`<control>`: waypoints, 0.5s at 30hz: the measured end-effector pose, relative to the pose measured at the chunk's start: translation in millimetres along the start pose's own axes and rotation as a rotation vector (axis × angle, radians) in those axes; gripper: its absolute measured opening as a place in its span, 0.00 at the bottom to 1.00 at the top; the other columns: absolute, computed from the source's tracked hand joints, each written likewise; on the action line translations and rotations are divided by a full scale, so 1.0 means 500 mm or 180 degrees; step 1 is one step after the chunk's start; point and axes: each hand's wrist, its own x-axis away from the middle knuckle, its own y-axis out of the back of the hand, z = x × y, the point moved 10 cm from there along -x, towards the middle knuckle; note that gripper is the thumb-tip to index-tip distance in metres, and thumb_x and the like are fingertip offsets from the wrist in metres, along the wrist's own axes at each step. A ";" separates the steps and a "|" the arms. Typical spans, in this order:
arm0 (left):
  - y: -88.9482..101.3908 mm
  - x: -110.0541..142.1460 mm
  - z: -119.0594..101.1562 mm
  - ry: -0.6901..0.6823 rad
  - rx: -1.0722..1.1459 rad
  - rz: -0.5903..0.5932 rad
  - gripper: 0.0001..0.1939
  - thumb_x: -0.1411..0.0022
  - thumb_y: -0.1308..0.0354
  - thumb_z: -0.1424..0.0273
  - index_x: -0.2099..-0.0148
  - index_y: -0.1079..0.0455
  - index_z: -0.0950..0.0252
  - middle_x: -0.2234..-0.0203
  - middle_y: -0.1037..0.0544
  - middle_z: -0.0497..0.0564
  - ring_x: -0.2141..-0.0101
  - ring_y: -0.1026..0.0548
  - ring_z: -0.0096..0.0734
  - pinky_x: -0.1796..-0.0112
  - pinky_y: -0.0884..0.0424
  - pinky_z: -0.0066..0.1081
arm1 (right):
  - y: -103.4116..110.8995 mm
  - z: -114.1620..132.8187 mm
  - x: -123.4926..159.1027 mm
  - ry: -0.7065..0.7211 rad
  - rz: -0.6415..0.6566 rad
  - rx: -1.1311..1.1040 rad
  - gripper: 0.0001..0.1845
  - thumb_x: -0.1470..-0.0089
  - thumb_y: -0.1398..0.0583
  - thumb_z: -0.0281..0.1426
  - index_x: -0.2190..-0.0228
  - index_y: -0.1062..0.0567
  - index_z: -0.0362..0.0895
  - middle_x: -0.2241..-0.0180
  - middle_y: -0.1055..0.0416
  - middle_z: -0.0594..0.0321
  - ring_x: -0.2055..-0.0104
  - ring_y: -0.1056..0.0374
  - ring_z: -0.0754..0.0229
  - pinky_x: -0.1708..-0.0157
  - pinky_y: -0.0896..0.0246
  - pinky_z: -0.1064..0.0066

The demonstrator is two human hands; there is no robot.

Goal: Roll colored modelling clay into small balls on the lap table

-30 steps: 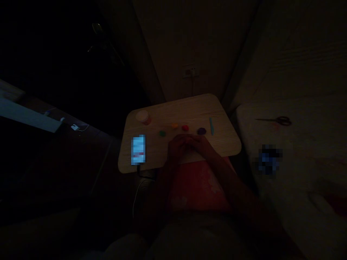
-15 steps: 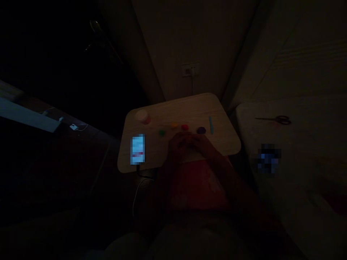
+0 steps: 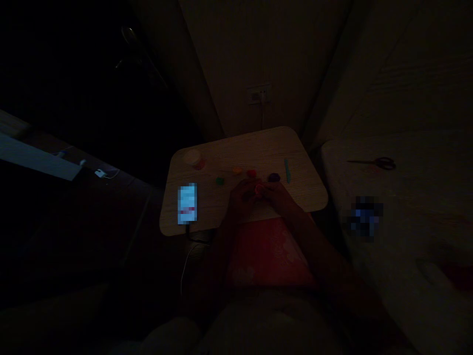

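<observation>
Since a second ago, a pinkish-red piece [image 3: 259,190] has come into plain view between the left hand [image 3: 242,195] and the right hand [image 3: 277,194], which were then folded over that spot. It sits at the fingertips, above the near edge of the worktop [image 3: 254,148]. The right hand's fingers are closed on it; the left hand's fingers curve up to it, but the dim light hides whether they grip.

Just beyond the hands lies a red lump [image 3: 252,173], with an orange lump [image 3: 237,171] beside it and a green lump [image 3: 219,181] farther left. A dark purple lump [image 3: 274,177] lies just past the right hand, and a blue-green stick [image 3: 287,170] lies near it, on its right.

Toward the far left corner stands a tub [image 3: 194,159] with a pale top. Nearer the left edge a lit, pixelated screen [image 3: 187,203] rests, a dark cable [image 3: 197,240] running from its lower end. Red patterned cloth [image 3: 271,251] shows between the forearms. Off to the right, scissors [image 3: 380,163] lie on a pale surface [image 3: 414,197], near a blurred-out bluish object [image 3: 365,218].
</observation>
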 end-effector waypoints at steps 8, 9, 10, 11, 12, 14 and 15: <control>0.021 0.005 0.012 0.0212 0.0201 -0.0194 0.16 0.35 0.35 0.57 0.50 0.19 0.60 0.52 0.17 0.57 0.49 0.20 0.43 0.45 0.25 0.45 | -0.005 -0.010 -0.006 -0.0181 -0.0028 -0.0052 0.30 0.55 0.31 0.60 0.75 0.25 0.44 0.80 0.33 0.62 0.78 0.41 0.64 0.79 0.46 0.70; 0.022 0.005 0.011 0.0212 0.0210 -0.0219 0.17 0.35 0.35 0.56 0.51 0.19 0.60 0.52 0.17 0.57 0.49 0.20 0.43 0.45 0.25 0.44 | -0.004 -0.012 -0.006 -0.0187 -0.0055 -0.0162 0.30 0.55 0.31 0.60 0.74 0.25 0.44 0.79 0.32 0.61 0.78 0.40 0.64 0.78 0.44 0.70; 0.021 0.005 0.010 0.0201 0.0220 -0.0219 0.17 0.35 0.35 0.56 0.51 0.19 0.61 0.52 0.17 0.57 0.49 0.20 0.42 0.45 0.26 0.44 | -0.003 -0.013 -0.006 -0.0185 -0.0062 -0.0286 0.30 0.56 0.31 0.59 0.74 0.25 0.44 0.78 0.31 0.61 0.77 0.38 0.63 0.77 0.42 0.70; 0.020 0.005 0.007 0.0184 0.0227 -0.0204 0.17 0.35 0.35 0.56 0.51 0.19 0.61 0.52 0.17 0.57 0.49 0.20 0.42 0.45 0.26 0.44 | -0.002 -0.014 -0.005 -0.0178 -0.0056 -0.0398 0.30 0.57 0.30 0.59 0.74 0.26 0.45 0.77 0.30 0.61 0.76 0.37 0.63 0.76 0.41 0.70; 0.018 0.004 0.005 0.0167 0.0235 -0.0182 0.17 0.36 0.34 0.56 0.52 0.19 0.61 0.52 0.17 0.57 0.50 0.20 0.42 0.45 0.26 0.43 | -0.001 -0.015 -0.005 -0.0175 -0.0033 -0.0473 0.30 0.58 0.29 0.58 0.74 0.26 0.45 0.76 0.29 0.60 0.75 0.36 0.62 0.75 0.40 0.70; 0.015 0.004 0.001 0.0163 0.0253 -0.0139 0.17 0.36 0.34 0.56 0.52 0.18 0.61 0.53 0.17 0.57 0.50 0.20 0.42 0.46 0.25 0.43 | 0.000 -0.018 -0.004 -0.0193 0.0023 -0.0488 0.29 0.60 0.28 0.57 0.75 0.26 0.44 0.76 0.29 0.60 0.75 0.36 0.62 0.75 0.40 0.70; 0.015 0.004 0.001 0.0178 0.0264 -0.0135 0.17 0.36 0.33 0.56 0.52 0.18 0.61 0.53 0.17 0.57 0.50 0.20 0.42 0.46 0.25 0.43 | 0.000 -0.020 -0.005 -0.0206 0.0053 -0.0448 0.29 0.60 0.28 0.57 0.75 0.26 0.44 0.76 0.29 0.60 0.75 0.36 0.62 0.75 0.41 0.70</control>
